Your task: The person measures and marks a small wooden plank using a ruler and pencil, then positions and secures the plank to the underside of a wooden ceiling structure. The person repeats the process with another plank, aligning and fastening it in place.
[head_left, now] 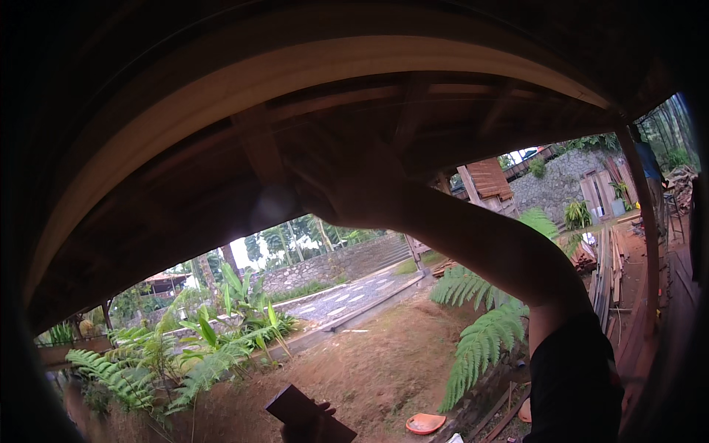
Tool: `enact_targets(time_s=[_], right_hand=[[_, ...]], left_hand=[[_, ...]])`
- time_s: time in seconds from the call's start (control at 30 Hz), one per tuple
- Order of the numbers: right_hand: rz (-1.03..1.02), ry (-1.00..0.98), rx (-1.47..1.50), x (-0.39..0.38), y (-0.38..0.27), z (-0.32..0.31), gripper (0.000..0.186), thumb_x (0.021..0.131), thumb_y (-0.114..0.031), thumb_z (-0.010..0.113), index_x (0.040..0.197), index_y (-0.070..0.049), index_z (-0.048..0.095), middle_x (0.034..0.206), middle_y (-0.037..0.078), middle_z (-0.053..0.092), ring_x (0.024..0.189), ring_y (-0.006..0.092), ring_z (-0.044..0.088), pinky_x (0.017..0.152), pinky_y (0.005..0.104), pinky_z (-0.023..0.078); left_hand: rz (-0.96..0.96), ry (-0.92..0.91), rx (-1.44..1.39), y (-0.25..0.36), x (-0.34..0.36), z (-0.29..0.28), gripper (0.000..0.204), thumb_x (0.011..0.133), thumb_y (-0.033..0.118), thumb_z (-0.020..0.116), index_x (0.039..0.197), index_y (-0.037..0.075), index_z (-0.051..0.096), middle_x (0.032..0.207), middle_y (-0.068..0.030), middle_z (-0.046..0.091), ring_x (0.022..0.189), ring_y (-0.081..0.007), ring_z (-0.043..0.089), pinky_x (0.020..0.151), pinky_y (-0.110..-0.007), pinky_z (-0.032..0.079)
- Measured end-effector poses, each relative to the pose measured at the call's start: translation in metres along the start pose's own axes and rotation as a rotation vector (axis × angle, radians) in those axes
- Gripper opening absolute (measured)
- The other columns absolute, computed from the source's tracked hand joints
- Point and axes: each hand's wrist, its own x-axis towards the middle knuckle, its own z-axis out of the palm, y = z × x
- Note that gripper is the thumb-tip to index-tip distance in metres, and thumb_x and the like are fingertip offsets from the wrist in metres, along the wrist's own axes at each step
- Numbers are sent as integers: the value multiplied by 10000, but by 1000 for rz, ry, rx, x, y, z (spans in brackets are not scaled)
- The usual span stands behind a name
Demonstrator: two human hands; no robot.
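Note:
My right arm reaches up from the lower right, and my right hand (362, 181) is raised at the dark wooden underside of a roof (185, 170). Deep shade blurs its outline; the fingers look stretched out and apart, near a rafter (257, 144). Whether they touch the wood I cannot tell. Low at the bottom edge, my left hand (314, 424) is closed around a dark, flat, rectangular piece (292, 406), whose material is too dark to make out. Its fingertips show at the piece's upper edge.
A pale curved beam (354, 55) spans overhead. Below are bare soil (384, 354), fern fronds (487, 347) and an orange basin (425, 423). A post (646, 221) stands at right, near stacked timber (605, 273) and a person (650, 162). Beyond lies a stone-paved path (347, 295).

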Motion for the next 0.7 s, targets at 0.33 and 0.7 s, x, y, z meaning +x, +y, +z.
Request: enact_targets(time_s=[0.33,0.7], right_hand=[[6,-504,620,-140,-3,-56,201,828,-248,652,873,-54,630,751,105,613,787,314,642,680,452,513],[146,-618,786,-217,68,-104,435,914,-358,663,1186,-32,565,973,171,634,861,358,687,728,483,563]], left_hand=[[529,-119,715,88,137,100,337,990,158,669,1226,-76,612,1226,-169,659,1055,-256,652,893,-400,549],[422,59,499,114,209,224,671,811,42,820,1358,-2,433,1228,-132,602,1130,-240,611,1003,-390,502]])
